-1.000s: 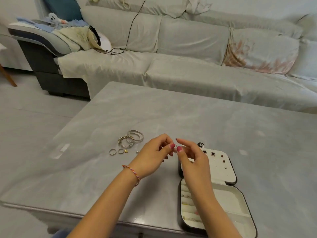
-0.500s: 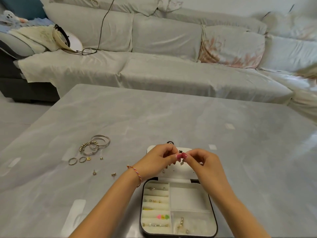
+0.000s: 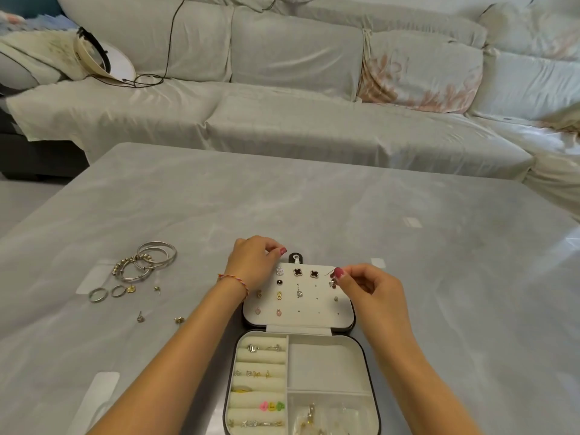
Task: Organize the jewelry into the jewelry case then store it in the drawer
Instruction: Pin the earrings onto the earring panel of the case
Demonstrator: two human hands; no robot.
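White-lined jewelry case (image 3: 326,362) lies open under my wrists, its ring rolls mostly filled. My left hand (image 3: 252,266) curls on the lid panel's far corner; my right hand (image 3: 365,285) pinches an earring (image 3: 332,283) at its edge. Bangles (image 3: 147,260), rings (image 3: 105,293) and studs (image 3: 158,318) wait left of my left hand; the drawer step seems far off.

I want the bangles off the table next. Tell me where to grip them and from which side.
Take the silver bangles by the far rim of the top hoop, pinching it from above with the left hand, which is nearer. They lie flat and overlapping on the table, so only a rim is exposed; hooking a finger through several hoops would probably lift the stack together.
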